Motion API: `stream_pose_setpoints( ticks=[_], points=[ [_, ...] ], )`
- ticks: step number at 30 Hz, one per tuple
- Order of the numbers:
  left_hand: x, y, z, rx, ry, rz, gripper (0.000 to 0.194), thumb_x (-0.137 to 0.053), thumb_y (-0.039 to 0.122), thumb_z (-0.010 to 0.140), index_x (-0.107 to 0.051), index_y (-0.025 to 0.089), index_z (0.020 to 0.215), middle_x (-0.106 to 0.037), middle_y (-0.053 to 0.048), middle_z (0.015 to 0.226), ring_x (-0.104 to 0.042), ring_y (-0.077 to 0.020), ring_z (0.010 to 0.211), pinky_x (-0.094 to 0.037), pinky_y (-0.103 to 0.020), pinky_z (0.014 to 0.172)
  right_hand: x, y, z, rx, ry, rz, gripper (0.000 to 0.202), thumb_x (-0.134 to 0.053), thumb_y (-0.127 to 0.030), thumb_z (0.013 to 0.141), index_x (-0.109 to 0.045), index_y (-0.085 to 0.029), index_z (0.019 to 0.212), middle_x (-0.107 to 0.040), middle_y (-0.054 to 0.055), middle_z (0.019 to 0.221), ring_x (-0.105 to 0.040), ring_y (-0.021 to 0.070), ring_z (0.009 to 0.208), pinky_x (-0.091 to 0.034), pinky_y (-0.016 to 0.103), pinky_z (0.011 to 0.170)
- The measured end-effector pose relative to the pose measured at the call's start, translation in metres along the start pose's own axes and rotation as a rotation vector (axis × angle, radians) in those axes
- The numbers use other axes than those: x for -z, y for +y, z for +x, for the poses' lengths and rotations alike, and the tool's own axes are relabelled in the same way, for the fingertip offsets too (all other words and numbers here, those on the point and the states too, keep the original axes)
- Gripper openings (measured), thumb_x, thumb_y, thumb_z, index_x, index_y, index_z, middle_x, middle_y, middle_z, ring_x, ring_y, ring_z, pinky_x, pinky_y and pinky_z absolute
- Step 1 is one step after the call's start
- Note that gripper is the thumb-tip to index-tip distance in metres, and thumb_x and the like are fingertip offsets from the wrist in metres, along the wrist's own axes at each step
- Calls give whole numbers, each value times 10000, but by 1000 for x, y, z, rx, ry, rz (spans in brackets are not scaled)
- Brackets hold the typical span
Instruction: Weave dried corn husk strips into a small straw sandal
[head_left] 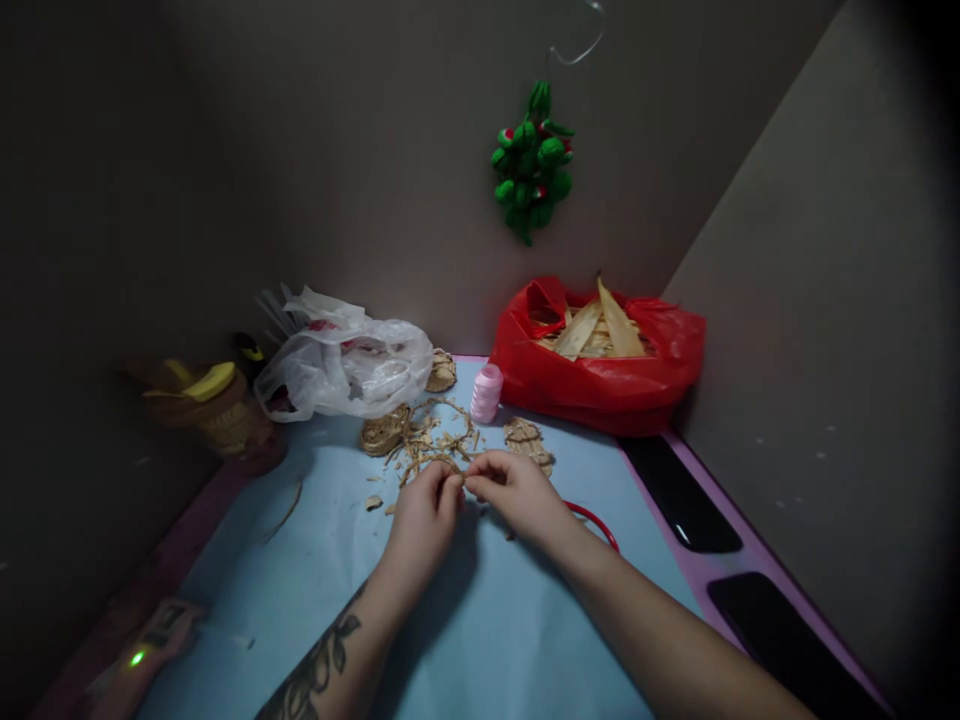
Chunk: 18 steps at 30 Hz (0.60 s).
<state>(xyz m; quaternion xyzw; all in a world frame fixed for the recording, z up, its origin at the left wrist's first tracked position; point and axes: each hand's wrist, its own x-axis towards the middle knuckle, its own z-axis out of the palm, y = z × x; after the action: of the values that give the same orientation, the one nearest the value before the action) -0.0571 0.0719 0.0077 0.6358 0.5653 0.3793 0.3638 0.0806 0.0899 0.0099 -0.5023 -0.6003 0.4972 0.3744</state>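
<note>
Over the middle of the blue table cover, my left hand (424,512) and my right hand (517,492) meet fingertip to fingertip. Both are closed in a pinch on a thin tan straw cord (444,459); its end between the fingers is mostly hidden. Just beyond them lies a loop of similar cord (471,425) among scattered straw scraps (424,440). A small woven straw piece (384,432) rests to the left of the loop, and a flat woven piece (529,442) lies behind my right hand. A pink spool of thread (487,393) stands upright between the loop and the red bag.
At the back right sits a red plastic bag (592,385) of dried husks. A white plastic bag (352,370) and a brown pot (225,410) are at the left. Two black phones (682,490) lie along the right edge. Green knitted ornaments (532,170) hang on the wall.
</note>
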Motion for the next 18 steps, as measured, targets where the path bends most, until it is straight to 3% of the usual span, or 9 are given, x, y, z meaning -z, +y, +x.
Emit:
stream_pose_setpoints(
  ticks=[3,9,15,18],
  points=[
    [0,0,-1,-44,-2,99,213,-431,270,832,-492,183,647,-520,6,604,-458,-145,580,-310,-253,571,2,-1,0,18,-13,-80,82,-538,-193,726,-565,-160,657,-515,-37,598,-462,103,581,-349,220,552],
    [1,-2,1,-34,-61,30,242,-423,301,846,-513,178,658,-516,7,601,-464,-143,583,-332,-242,569,2,0,0,79,31,-238,91,-482,-176,758,-507,-176,671,-506,-37,617,-455,113,594,-323,223,557],
    [5,-3,4,-14,-47,-43,223,-475,305,821,-642,171,882,-630,-29,740,-539,-158,637,-391,-246,604,1,2,-2,201,130,-376,94,-431,-148,785,-469,-199,715,-508,-19,654,-472,145,646,-316,244,591],
    [6,1,2,15,-55,-46,243,-476,310,821,-665,158,813,-640,-37,695,-551,-167,630,-401,-253,596,-3,5,-4,215,178,-411,83,-430,-142,777,-462,-202,731,-521,-4,671,-485,158,658,-323,258,607]
  ],
)
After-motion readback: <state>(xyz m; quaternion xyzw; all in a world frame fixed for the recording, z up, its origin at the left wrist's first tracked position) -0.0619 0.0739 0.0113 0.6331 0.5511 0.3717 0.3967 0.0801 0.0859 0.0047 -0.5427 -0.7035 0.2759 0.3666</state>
